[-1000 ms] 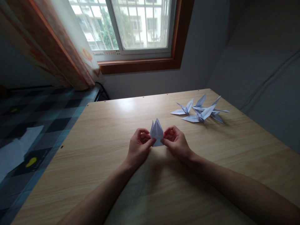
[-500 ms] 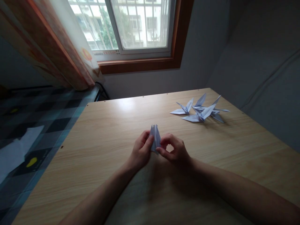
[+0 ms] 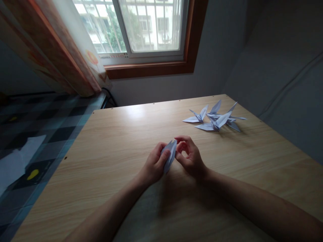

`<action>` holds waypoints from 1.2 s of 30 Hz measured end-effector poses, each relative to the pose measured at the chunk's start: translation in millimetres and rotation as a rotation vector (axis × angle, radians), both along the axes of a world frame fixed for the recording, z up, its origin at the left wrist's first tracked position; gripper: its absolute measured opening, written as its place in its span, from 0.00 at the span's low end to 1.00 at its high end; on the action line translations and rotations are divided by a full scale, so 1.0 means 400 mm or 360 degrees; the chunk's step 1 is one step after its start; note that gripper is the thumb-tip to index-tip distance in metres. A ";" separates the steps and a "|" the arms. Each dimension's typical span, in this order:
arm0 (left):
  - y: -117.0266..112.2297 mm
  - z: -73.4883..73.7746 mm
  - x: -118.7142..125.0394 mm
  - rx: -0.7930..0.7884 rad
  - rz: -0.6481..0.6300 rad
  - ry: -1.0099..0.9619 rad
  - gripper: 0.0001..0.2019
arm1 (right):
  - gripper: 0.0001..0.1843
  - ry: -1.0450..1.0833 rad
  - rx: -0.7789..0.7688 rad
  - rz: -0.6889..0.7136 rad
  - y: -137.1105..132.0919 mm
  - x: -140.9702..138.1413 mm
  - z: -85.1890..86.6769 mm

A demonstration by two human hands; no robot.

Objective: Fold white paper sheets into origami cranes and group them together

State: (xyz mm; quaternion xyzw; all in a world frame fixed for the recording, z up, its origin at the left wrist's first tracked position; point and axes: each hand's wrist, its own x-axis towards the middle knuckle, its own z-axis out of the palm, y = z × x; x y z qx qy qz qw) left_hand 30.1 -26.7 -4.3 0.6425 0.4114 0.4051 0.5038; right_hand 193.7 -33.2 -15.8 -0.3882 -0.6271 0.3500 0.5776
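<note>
A small piece of folded white paper [image 3: 171, 154], narrow and pointed with layered edges, is held tilted to the right above the table. My left hand [image 3: 156, 161] is closed on its left side, thumb pressed flat across the front face. At its right edge, my right hand [image 3: 190, 156] curls its fingers into a ring. The index fingertip meets the upper corner and the thumb tip is by the edge lower down. How firmly those fingertips pinch the paper is hard to see. Farther off to the right stand several folded paper cranes [image 3: 216, 123] in a cluster.
The light wooden table [image 3: 113, 141] spreads under both hands. On the left, a checked cloth surface [image 3: 65, 117] carries loose white paper sheets [image 3: 15, 164]. A window [image 3: 153, 27] with an orange curtain [image 3: 58, 50] is behind the table; walls stand behind and right.
The folded paper has turned from nearly upright to leaning right. My right hand has shifted from its lower right edge up towards its upper corner. My left hand keeps its hold.
</note>
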 end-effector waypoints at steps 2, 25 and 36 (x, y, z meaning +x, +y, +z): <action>0.000 -0.002 0.000 0.0048 0.0002 0.0048 0.16 | 0.20 0.0003 0.0010 -0.0001 0.001 0.000 -0.002; -0.007 0.017 0.004 0.0111 0.0067 0.0220 0.12 | 0.17 -0.0230 0.0435 -0.0139 0.016 0.014 0.009; -0.005 0.027 0.009 -0.0036 0.0109 0.0116 0.12 | 0.13 -0.0297 0.0455 -0.0130 0.023 0.026 0.020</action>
